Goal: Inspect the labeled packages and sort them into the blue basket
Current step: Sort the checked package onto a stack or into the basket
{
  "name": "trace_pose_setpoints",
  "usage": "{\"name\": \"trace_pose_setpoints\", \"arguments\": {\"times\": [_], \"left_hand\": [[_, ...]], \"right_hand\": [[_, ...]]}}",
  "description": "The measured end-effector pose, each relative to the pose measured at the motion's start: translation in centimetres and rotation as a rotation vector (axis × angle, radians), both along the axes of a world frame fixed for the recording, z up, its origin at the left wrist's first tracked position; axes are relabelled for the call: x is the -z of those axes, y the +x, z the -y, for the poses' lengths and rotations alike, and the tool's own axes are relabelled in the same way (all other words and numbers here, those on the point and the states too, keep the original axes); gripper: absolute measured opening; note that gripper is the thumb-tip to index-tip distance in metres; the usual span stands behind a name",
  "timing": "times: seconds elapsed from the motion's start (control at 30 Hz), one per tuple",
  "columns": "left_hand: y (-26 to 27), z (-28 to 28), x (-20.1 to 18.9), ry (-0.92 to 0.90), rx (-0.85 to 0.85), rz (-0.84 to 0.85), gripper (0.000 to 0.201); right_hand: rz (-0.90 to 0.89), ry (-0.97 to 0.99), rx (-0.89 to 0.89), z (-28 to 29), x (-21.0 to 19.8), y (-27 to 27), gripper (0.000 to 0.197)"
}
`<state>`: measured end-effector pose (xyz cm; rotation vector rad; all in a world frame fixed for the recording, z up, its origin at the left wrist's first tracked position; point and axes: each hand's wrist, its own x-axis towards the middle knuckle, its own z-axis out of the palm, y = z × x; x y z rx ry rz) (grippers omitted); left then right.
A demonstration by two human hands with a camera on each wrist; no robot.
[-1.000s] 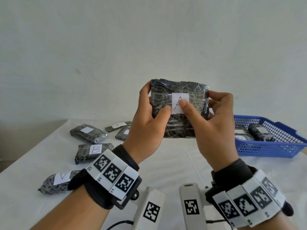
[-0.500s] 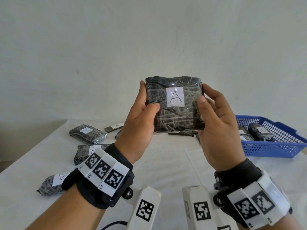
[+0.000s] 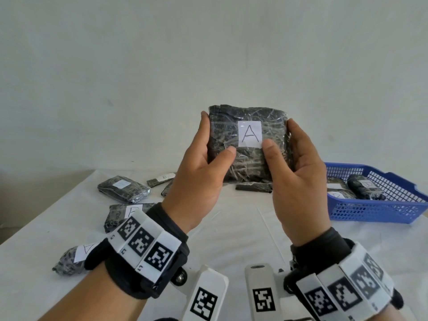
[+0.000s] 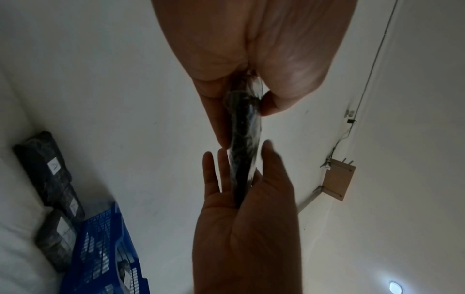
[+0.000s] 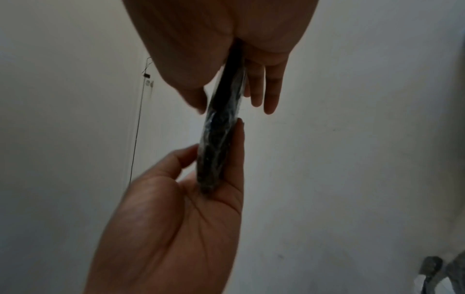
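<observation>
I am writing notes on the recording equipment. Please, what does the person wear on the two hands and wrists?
Both hands, the left hand and the right hand, are bare, without gloves. Each wrist carries a black strap with a band of white blocks printed with black square code markers. A white camera housing with one such marker sticks out under each wrist.

A plain pale wall (image 3: 208, 66) fills the far side. A white-covered table (image 3: 231, 228) spreads near, its left edge meeting a darker floor strip (image 3: 34, 193).
</observation>
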<state>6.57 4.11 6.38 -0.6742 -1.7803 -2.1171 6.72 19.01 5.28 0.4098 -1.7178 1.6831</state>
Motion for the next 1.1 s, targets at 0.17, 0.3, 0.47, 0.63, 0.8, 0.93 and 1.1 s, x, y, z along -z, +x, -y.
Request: {"name": "trace_pose_setpoints", "arguments": {"times": [0.17, 0.3, 0.47, 0.63, 0.8, 0.93, 1.1], "left_hand": [[-0.5, 0.2, 0.2, 0.022, 0.01, 0.005, 0.086], [-0.4, 0.6, 0.3, 0.009, 0.036, 0.015, 0.089], [-0.5, 1.1, 0.5, 0.032, 0.079, 0.057, 0.081], [-0.6, 1.4, 0.4, 0.09, 0.122, 0.105, 0.069], [-0.8, 1.6, 0.2, 0.057, 0.083, 0.113, 0.076], [-0.9, 1.5, 0.5, 0.023, 0.1, 0.142, 0.08], [-0.4, 1.3, 0.3, -0.008, 0.123, 0.135, 0.098]], "right_hand": [[-0.005, 0.128, 0.049, 0.3, -0.1, 0.3, 0.079], [0.019, 0.152, 0.006, -0.1, 0.4, -0.3, 0.086], [0.052, 0.029, -0.12, -0.8, 0.4, -0.8, 0.081], [0.124, -0.186, -0.301, -1.4, -0.1, -0.6, 0.051], [0.155, -0.074, -0.276, -1.9, 0.2, -0.8, 0.068], [0.108, 0.119, -0.149, -1.5, 0.2, -0.6, 0.072], [0.099, 0.197, -0.124, -1.2, 0.2, -0.2, 0.108]]}}
